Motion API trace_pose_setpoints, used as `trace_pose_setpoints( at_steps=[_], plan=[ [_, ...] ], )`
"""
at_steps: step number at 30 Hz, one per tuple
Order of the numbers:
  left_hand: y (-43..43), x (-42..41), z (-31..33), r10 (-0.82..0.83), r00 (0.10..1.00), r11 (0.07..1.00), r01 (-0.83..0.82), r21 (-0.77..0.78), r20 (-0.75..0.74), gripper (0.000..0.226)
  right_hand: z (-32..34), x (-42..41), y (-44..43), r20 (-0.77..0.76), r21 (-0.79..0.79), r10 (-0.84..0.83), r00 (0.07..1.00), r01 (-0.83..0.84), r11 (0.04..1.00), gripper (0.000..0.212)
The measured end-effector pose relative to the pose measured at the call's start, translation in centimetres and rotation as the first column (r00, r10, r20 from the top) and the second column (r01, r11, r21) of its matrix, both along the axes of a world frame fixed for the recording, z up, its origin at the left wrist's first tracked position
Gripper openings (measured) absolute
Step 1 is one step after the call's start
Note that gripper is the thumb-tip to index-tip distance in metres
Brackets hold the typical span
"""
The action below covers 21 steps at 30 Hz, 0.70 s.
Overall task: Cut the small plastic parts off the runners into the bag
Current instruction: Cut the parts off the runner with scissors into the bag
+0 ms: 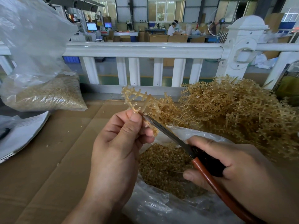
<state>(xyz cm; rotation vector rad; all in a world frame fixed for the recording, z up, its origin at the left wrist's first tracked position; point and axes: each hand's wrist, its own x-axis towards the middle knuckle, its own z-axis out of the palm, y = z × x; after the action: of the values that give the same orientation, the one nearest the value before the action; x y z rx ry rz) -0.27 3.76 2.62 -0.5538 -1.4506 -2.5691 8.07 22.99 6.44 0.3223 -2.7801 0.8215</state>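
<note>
The left hand (119,143) pinches a runner (137,94) just above the bag (161,207), its long axis rising away from the bag. The right hand (229,167), over the bag, grips scissors (169,135); their tip touches the runner beside the left fingers, so cut parts should fall in.

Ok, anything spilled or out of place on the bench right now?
Only slightly: a few stray bits lie on the cardboard left of the open bag, so some cuttings likely missed it. The left hand holds the runner against the scissors as expected.
</note>
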Motion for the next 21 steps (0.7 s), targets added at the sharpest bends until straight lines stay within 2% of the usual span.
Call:
trace_pose_setpoints(
  at_steps=[7,14,21],
  plan=[
    [-0.2,-0.3,-0.1,0.046,0.998,0.997,-0.048,-0.059,-0.046,0.017,0.2,0.0,0.3,0.015,0.027,0.022,1.000,-0.022,0.999,0.051],
    [-0.1,-0.2,0.0,-0.044,0.999,0.999,0.043,-0.027,-0.025,0.017,-0.1,-0.2,0.8,-0.055,0.051,0.023,0.998,-0.020,0.998,0.051],
    [-0.4,-0.1,0.0,-0.070,0.997,0.996,0.067,-0.056,-0.040,0.010,0.0,-0.2,1.4,-0.036,0.052,0.068,0.997,-0.066,0.996,0.049]
  ],
)
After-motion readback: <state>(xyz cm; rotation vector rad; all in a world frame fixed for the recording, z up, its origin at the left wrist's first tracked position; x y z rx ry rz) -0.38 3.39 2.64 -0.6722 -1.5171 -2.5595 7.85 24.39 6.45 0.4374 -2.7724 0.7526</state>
